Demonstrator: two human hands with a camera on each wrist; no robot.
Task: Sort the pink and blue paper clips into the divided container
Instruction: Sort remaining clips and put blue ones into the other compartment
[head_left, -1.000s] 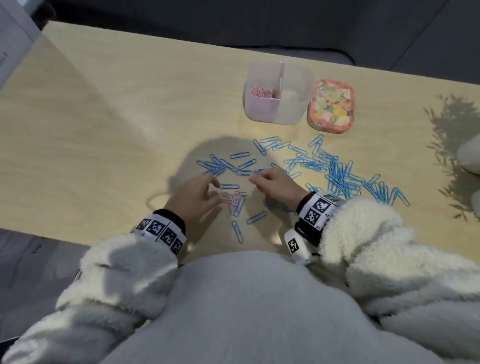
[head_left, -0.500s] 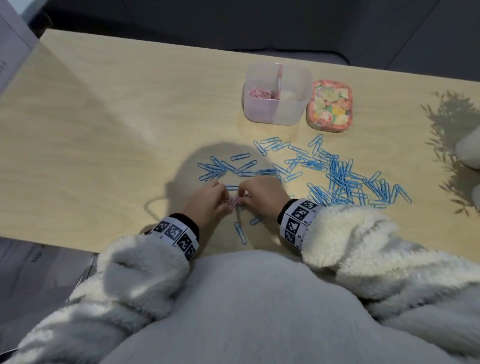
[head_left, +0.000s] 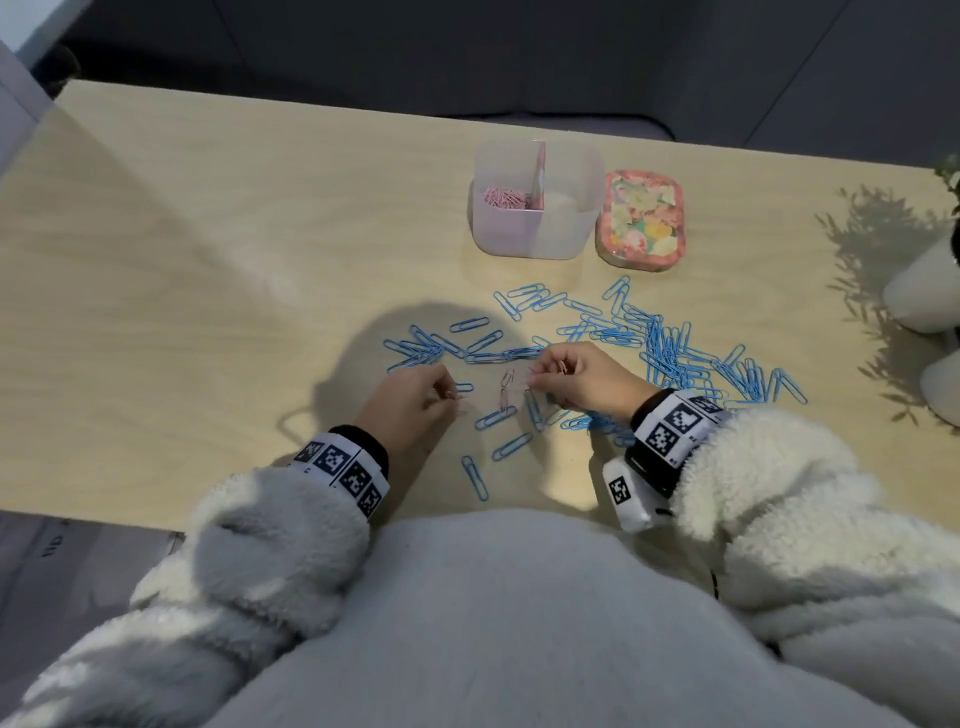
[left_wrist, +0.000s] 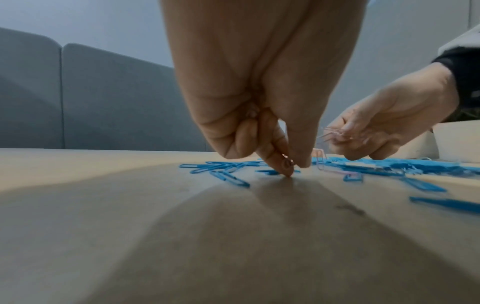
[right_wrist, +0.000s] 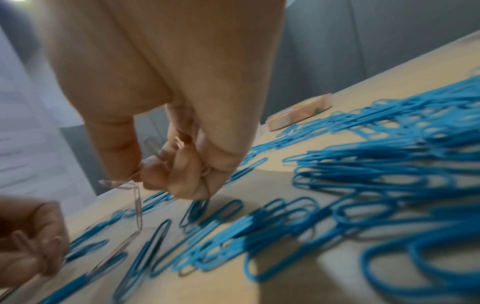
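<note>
Many blue paper clips (head_left: 670, 353) lie scattered on the wooden table (head_left: 208, 260). The clear divided container (head_left: 535, 239) stands at the back, with pink clips (head_left: 501, 197) in its left compartment; nothing shows in the right one. My right hand (head_left: 535, 376) is raised a little and pinches a small bunch of pink paper clips (right_wrist: 137, 205); one dangles down to the table. My left hand (head_left: 452, 397) is low on the table and pinches one pink clip (left_wrist: 288, 163) between thumb and forefinger. A pink clip (head_left: 506, 387) shows between the hands.
A floral lid (head_left: 644, 226) lies right of the container. White pots (head_left: 924, 291) stand at the table's right edge. A few blue clips (head_left: 475, 478) lie near the front edge, close to my body.
Half a second ago both hands met over the pink clips. Now they have parted: the right hand has lifted with pink clips, and the left has drawn back left holding one.
</note>
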